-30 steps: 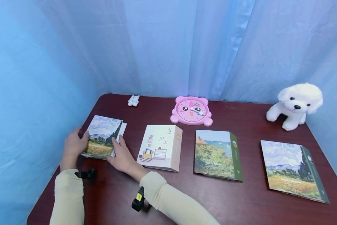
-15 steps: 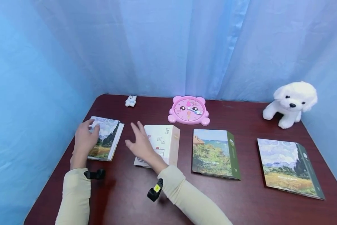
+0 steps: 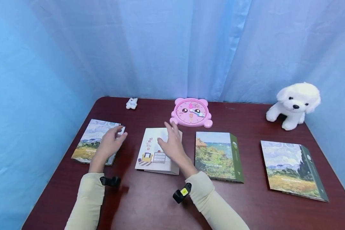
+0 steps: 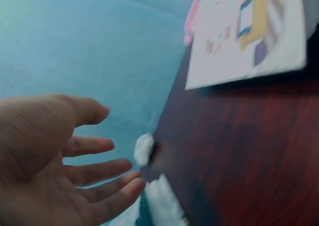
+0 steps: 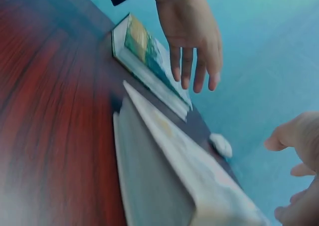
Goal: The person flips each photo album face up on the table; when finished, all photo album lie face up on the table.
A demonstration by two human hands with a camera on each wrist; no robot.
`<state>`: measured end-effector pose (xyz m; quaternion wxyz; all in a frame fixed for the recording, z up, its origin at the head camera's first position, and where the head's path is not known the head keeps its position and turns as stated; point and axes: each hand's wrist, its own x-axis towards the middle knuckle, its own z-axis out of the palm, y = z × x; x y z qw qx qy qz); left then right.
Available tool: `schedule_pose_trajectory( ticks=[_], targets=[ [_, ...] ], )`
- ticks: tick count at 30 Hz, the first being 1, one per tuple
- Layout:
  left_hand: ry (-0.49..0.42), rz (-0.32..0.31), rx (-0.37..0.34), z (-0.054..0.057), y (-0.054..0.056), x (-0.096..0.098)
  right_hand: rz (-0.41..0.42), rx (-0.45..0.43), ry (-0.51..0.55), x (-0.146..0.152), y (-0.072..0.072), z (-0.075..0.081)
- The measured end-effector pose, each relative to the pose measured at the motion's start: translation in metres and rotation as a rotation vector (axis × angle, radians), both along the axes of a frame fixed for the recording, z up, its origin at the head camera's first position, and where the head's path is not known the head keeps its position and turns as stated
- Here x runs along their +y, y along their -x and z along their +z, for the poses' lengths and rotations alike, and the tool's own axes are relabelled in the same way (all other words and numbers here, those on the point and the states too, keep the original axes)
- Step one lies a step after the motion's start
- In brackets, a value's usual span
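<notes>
In the head view, my left hand [image 3: 110,145] hovers over the right side of the leftmost landscape-painting photo album [image 3: 87,139], covering part of its cover. Its fingers are spread with nothing between them, as the left wrist view also shows. My right hand [image 3: 174,145] hangs over the right part of the white album [image 3: 149,143] with a room drawing on it, hiding some of the cover and spine side. In the right wrist view, that white album [image 5: 159,156] lies below the right hand [image 5: 304,171], whose fingers hold nothing.
Right of the white album lie a photo album with a seaside garden cover [image 3: 214,156] and another landscape album [image 3: 290,169]. Toward the back of the dark red table [image 3: 143,204] are a small white bear [image 3: 131,103], a pink clock [image 3: 191,112] and a white plush dog [image 3: 294,103].
Both hands have come away from the leftmost album's sides and shifted right. The right hand now stands over the white album, the left over the first album's right side.
</notes>
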<state>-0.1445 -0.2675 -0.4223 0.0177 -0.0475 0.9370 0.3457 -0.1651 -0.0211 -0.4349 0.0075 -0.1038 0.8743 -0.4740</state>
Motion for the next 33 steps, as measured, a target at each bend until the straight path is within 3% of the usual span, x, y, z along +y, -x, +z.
schedule_pose_trajectory(
  ticks=[10,22,33],
  targets=[
    [-0.003,-0.113,-0.125,-0.020,0.003,0.037,-0.024,-0.168,-0.018,0.026,-0.014,-0.022],
    [0.003,-0.102,-0.156,-0.029,0.004,0.059,-0.001,-0.213,-0.064,0.031,-0.034,-0.028],
    [0.005,-0.127,-0.129,-0.033,0.007,0.069,-0.028,-0.184,0.070,0.040,-0.038,-0.032]
  ],
)
